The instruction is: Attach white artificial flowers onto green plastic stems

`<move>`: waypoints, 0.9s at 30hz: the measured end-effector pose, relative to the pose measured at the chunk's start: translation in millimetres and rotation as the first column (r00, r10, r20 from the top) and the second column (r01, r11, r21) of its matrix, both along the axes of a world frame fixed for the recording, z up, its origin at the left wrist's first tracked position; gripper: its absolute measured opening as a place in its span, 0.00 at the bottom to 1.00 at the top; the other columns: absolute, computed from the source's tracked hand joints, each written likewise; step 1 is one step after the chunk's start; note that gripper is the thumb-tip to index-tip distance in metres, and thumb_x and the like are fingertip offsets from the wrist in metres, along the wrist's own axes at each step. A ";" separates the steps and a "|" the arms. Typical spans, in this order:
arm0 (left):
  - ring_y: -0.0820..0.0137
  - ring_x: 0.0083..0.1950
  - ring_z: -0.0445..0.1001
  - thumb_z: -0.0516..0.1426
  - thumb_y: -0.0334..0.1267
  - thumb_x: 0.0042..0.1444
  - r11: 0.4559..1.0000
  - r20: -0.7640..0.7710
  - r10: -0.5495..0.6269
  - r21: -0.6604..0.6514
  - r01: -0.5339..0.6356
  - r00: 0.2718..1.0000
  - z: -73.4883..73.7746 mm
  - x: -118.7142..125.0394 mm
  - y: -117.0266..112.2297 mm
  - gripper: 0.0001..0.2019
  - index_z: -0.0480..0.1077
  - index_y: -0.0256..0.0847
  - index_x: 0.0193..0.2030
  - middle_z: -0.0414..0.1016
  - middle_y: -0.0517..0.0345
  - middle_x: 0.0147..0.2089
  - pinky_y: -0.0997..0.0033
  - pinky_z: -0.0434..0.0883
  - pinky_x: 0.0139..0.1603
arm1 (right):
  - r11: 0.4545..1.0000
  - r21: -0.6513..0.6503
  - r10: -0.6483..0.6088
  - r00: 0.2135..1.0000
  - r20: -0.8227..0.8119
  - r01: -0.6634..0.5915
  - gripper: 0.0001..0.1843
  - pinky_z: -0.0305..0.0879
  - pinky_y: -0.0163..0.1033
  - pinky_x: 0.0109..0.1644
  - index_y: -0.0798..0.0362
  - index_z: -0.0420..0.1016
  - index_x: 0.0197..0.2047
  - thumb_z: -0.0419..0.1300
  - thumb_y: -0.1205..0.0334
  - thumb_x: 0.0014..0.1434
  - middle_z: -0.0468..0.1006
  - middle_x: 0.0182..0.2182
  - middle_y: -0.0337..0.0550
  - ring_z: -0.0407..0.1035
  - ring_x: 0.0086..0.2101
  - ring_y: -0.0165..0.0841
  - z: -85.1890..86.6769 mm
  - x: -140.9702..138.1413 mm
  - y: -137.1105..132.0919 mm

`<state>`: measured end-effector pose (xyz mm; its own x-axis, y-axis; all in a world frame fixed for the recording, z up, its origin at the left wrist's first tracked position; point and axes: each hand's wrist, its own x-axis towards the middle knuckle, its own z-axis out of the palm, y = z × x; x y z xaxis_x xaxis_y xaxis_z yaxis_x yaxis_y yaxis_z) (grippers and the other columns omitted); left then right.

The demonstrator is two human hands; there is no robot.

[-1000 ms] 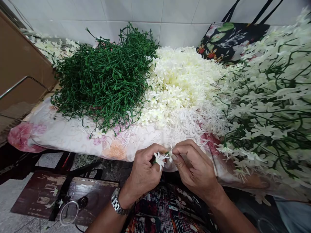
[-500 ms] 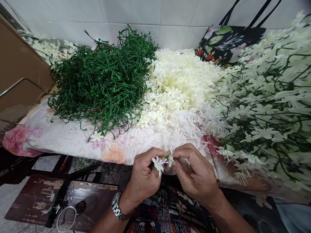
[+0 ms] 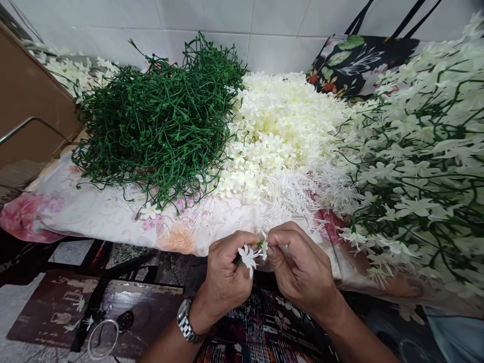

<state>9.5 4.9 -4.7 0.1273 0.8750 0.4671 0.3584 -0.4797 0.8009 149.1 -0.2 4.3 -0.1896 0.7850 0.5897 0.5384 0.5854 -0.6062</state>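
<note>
My left hand (image 3: pixel 231 264) is closed around the green stem of an artificial flower sprig, whose white bloom (image 3: pixel 248 258) pokes out beside the thumb. Just to the right, my right hand (image 3: pixel 302 267) pinches a second white blossom (image 3: pixel 263 246) between thumb and forefinger, at the tip of the same sprig. Most of the stem is hidden inside the left fist. Beyond my hands lie a heap of bare green plastic stems (image 3: pixel 159 121), a pile of loose white petals (image 3: pixel 280 126) and a scatter of thin white stamens (image 3: pixel 298 186).
Flowered cloth (image 3: pixel 124 222) covers the work surface. Many finished white flower sprigs (image 3: pixel 416 176) are heaped at the right. A black floral bag (image 3: pixel 363 65) leans by the tiled wall. On the left stand a cardboard box (image 3: pixel 34 96) and, lower down, a worn brown board (image 3: pixel 143 307).
The view has shifted slightly. Both hands stay nearly in place, the right fingers still on the blossom at the sprig's tip.
</note>
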 end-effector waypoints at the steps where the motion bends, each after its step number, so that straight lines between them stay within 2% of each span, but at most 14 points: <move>1: 0.75 0.23 0.71 0.49 0.23 0.46 1.000 -0.005 0.007 0.007 -0.007 1.000 -0.2 0.2 0.0 0.11 0.69 0.39 0.31 0.77 0.61 0.26 0.79 0.67 0.23 | 1.000 0.002 -0.002 1.000 0.000 0.002 0.06 0.63 0.33 0.30 0.56 0.64 0.34 0.52 0.75 0.58 0.67 0.26 0.41 0.63 0.28 0.28 -0.7 -0.5 0.1; 6: 0.76 0.22 0.71 0.48 0.23 0.44 0.998 -0.038 0.052 0.027 -0.051 0.998 -0.5 1.9 0.1 0.12 0.69 0.37 0.31 0.77 0.60 0.25 0.80 0.67 0.23 | 1.000 0.004 -0.008 1.000 -0.007 0.008 0.07 0.63 0.33 0.30 0.56 0.64 0.34 0.52 0.76 0.58 0.67 0.26 0.42 0.63 0.28 0.28 -2.1 -2.6 0.9; 18: 0.73 0.23 0.70 0.45 0.23 0.37 0.998 -0.112 0.053 0.042 -0.048 0.992 -3.2 5.4 1.3 0.17 0.70 0.35 0.32 0.74 0.58 0.23 0.77 0.67 0.26 | 0.999 0.035 -0.008 0.997 0.072 0.006 0.07 0.63 0.35 0.32 0.57 0.64 0.34 0.50 0.77 0.59 0.67 0.26 0.44 0.63 0.29 0.30 -3.0 -3.7 4.1; 21: 0.74 0.22 0.68 0.46 0.23 0.38 0.998 -0.078 0.047 -0.027 -0.049 0.996 -0.6 3.6 0.9 0.15 0.70 0.36 0.30 0.71 0.61 0.21 0.78 0.65 0.24 | 1.000 0.021 0.002 0.999 0.037 -0.003 0.07 0.64 0.34 0.31 0.57 0.65 0.34 0.51 0.77 0.59 0.68 0.26 0.43 0.63 0.29 0.29 -2.4 -2.9 5.4; 23: 0.76 0.21 0.66 0.48 0.23 0.41 0.992 0.002 0.012 -0.127 -0.012 1.000 3.4 1.2 2.2 0.12 0.69 0.37 0.29 0.70 0.63 0.20 0.79 0.63 0.23 | 0.999 -0.012 0.034 0.999 0.003 -0.034 0.06 0.64 0.33 0.31 0.57 0.66 0.35 0.52 0.76 0.59 0.68 0.26 0.42 0.64 0.29 0.28 0.5 -0.5 5.8; 27: 0.77 0.21 0.65 0.51 0.25 0.45 0.920 0.263 -0.052 -0.364 0.149 0.963 10.4 -4.0 6.5 0.08 0.69 0.38 0.27 0.70 0.65 0.20 0.81 0.61 0.22 | 0.993 -0.057 0.100 0.995 0.011 -0.099 0.05 0.66 0.34 0.35 0.57 0.68 0.39 0.55 0.74 0.58 0.71 0.30 0.43 0.67 0.33 0.29 12.3 7.0 4.4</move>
